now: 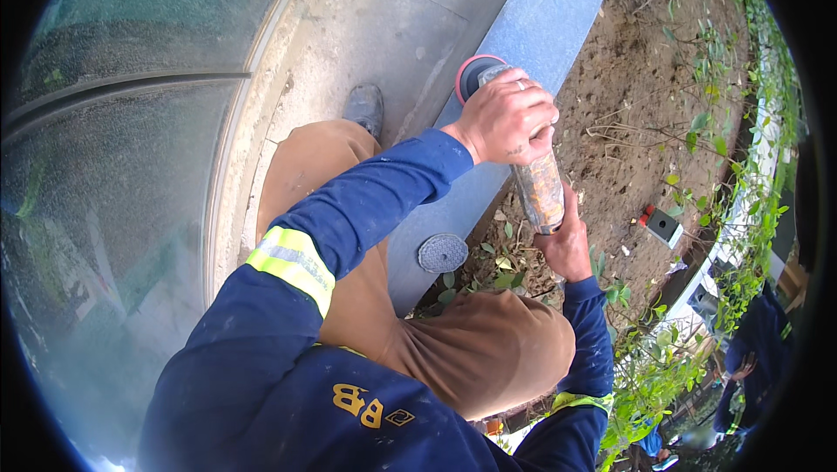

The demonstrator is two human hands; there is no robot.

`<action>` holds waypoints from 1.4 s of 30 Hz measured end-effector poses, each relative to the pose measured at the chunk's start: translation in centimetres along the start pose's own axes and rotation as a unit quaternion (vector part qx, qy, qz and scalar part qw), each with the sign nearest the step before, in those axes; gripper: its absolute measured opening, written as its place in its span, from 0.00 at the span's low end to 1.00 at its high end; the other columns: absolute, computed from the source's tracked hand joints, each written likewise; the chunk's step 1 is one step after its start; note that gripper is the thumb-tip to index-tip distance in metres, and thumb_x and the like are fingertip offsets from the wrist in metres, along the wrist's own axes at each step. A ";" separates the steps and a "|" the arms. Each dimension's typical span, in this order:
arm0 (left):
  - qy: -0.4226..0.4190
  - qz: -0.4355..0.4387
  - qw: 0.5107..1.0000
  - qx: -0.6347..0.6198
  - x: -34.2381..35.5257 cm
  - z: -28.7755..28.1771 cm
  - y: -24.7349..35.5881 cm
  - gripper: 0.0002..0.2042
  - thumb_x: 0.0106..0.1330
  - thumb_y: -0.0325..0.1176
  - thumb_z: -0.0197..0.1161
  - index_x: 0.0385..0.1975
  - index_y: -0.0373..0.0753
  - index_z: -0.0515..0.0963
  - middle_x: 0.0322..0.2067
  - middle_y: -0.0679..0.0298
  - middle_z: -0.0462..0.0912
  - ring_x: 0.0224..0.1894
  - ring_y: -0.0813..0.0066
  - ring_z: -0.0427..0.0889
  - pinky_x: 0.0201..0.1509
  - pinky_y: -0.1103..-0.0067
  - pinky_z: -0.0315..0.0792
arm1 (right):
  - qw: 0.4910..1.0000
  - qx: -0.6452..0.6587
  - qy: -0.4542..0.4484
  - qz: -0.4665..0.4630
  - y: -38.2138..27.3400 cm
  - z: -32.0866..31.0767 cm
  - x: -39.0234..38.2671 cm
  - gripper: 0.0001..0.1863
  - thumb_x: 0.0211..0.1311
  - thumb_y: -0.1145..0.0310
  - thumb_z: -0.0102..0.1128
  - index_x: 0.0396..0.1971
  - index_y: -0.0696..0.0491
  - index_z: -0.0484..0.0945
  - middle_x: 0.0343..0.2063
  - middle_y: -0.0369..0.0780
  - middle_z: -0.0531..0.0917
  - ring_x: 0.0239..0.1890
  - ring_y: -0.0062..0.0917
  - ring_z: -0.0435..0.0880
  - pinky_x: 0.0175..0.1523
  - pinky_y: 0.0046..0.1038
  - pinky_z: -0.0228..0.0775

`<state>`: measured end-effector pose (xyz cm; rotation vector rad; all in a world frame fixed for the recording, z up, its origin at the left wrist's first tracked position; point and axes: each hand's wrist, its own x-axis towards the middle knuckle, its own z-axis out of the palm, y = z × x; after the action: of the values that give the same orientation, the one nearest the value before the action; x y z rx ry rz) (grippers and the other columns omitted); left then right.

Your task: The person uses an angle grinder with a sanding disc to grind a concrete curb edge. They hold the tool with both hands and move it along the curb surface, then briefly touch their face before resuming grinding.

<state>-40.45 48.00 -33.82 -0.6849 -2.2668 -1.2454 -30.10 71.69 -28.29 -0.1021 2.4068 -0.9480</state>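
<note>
An angle grinder with a worn, orange-stained body lies across the grey stone ledge. My left hand is closed over its front end, just behind the head. Its round dark disc with a pink-red rim is against or just above the ledge's surface; I cannot tell which. Wrapped round the rear of the body is my right hand, out over the soil beside the ledge. A round grey textured pad with a hole in its middle rests on the ledge, nearer to me.
Left of the paving stands a curved, dusty glass wall. Bare soil with leafy plants borders the ledge on the right. A small red and grey block-like object lies there. Another person is at the far lower right.
</note>
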 end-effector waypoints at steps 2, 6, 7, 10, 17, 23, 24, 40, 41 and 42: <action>0.002 -0.005 1.000 0.003 -0.8 -0.2 0.7 0.08 0.49 0.30 0.68 0.29 0.38 0.81 0.33 0.58 0.85 0.38 0.61 0.85 0.52 0.67 0.75 | 1.000 0.001 -0.014 0.008 0.1 0.0 -0.6 0.45 0.50 0.80 0.68 0.70 0.51 0.59 0.47 0.57 0.85 0.53 0.52 0.85 0.55 0.42 0.79; 0.000 -0.027 1.000 0.008 -3.4 -1.1 3.2 0.09 0.48 0.30 0.67 0.30 0.38 0.80 0.34 0.60 0.83 0.39 0.61 0.85 0.52 0.66 0.74 | 0.998 -0.002 -0.047 0.040 -0.1 0.3 -2.6 0.45 0.50 0.79 0.68 0.70 0.48 0.59 0.47 0.57 0.85 0.53 0.53 0.84 0.55 0.44 0.79; -0.001 -0.031 0.999 0.010 -3.8 -1.1 3.6 0.09 0.48 0.30 0.67 0.30 0.38 0.80 0.34 0.60 0.83 0.39 0.61 0.84 0.52 0.66 0.74 | 0.998 -0.003 -0.052 0.046 -0.2 0.4 -3.1 0.44 0.50 0.79 0.68 0.70 0.48 0.59 0.47 0.57 0.85 0.53 0.53 0.84 0.55 0.44 0.79; 0.005 -0.034 0.999 0.014 -3.9 -1.0 4.4 0.09 0.49 0.29 0.67 0.31 0.39 0.80 0.34 0.60 0.83 0.39 0.61 0.84 0.53 0.66 0.74 | 0.998 -0.016 -0.046 0.043 0.0 0.4 -3.6 0.45 0.50 0.79 0.69 0.69 0.48 0.59 0.46 0.57 0.85 0.52 0.54 0.84 0.55 0.45 0.79; -0.012 0.007 1.000 -0.016 -0.5 1.7 1.7 0.09 0.49 0.30 0.68 0.31 0.40 0.81 0.35 0.59 0.85 0.40 0.61 0.85 0.53 0.66 0.75 | 0.998 0.011 0.001 0.064 1.1 -0.4 -2.1 0.46 0.48 0.81 0.67 0.70 0.49 0.59 0.46 0.57 0.85 0.52 0.54 0.84 0.54 0.44 0.79; -0.008 -0.006 1.000 -0.020 -2.4 2.0 4.0 0.09 0.51 0.33 0.68 0.31 0.39 0.81 0.34 0.60 0.85 0.39 0.62 0.85 0.54 0.66 0.75 | 0.998 0.009 -0.009 0.058 1.2 -0.5 -4.3 0.46 0.47 0.80 0.68 0.69 0.50 0.59 0.46 0.58 0.85 0.53 0.53 0.84 0.55 0.43 0.78; -0.015 -0.013 1.000 -0.023 -2.9 2.1 4.5 0.09 0.51 0.33 0.68 0.31 0.39 0.82 0.34 0.60 0.85 0.40 0.62 0.85 0.54 0.66 0.75 | 0.998 0.011 -0.013 0.056 1.2 -0.4 -4.8 0.46 0.47 0.80 0.68 0.69 0.51 0.59 0.46 0.58 0.85 0.53 0.53 0.84 0.55 0.42 0.78; -0.010 -0.001 1.000 -0.012 -2.3 0.5 2.4 0.09 0.49 0.30 0.68 0.31 0.39 0.80 0.34 0.60 0.84 0.39 0.62 0.85 0.53 0.66 0.75 | 0.999 0.019 -0.018 0.047 0.3 0.4 -2.8 0.43 0.51 0.78 0.67 0.69 0.48 0.60 0.47 0.57 0.84 0.53 0.55 0.83 0.55 0.45 0.78; -0.011 -0.006 1.000 -0.010 -2.6 0.3 2.9 0.09 0.49 0.30 0.68 0.31 0.39 0.80 0.34 0.60 0.84 0.39 0.61 0.85 0.53 0.66 0.75 | 0.999 0.019 -0.023 0.043 0.3 0.5 -3.3 0.42 0.52 0.77 0.68 0.69 0.48 0.60 0.47 0.57 0.84 0.53 0.55 0.83 0.55 0.46 0.78; -0.012 -0.010 1.000 -0.009 -3.0 0.1 3.4 0.09 0.49 0.30 0.68 0.31 0.39 0.80 0.34 0.60 0.84 0.39 0.61 0.85 0.53 0.65 0.75 | 0.999 0.009 -0.024 0.041 0.6 0.7 -3.7 0.42 0.53 0.76 0.69 0.69 0.48 0.60 0.47 0.57 0.84 0.53 0.54 0.83 0.55 0.45 0.78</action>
<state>-36.10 49.02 -33.52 -0.6882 -2.2900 -1.2746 -26.56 72.72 -27.39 -0.0197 2.3390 -0.9201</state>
